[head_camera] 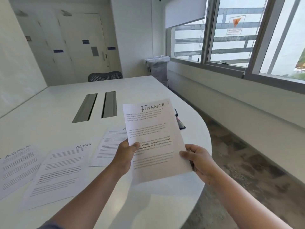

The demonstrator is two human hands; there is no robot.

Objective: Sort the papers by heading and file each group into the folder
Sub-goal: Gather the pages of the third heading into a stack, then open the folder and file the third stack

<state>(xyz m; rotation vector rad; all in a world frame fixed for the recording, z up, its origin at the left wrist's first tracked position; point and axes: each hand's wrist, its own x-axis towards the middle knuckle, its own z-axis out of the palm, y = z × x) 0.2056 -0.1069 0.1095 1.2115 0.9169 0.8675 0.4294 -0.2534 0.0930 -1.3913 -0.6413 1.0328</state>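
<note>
White table [57, 103] below both hands. Left of left hand [125, 154]: 3 ADMIN sheets [64, 169]. FINANCE page [153, 138] pinched by left hand and right hand [198, 160], both closed on its edges. Best laid right, well apart.

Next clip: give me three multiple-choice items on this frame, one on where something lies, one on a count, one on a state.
1. Where do the ADMIN sheets lie?
A. on the table, left of the held sheet
B. on the floor
C. in the bin

2. How many sheets show a fully readable ADMIN heading?
A. none
B. two
C. five

3. How is the FINANCE sheet held?
A. flat under one palm
B. crumpled in one fist
C. lifted off the table in both hands

Key: 1 A, the ADMIN sheets rest on the table. 2 B, two headings read whole; a third sheet is partly hidden. 3 C, left hand and right hand pinch the FINANCE sheet.
</note>
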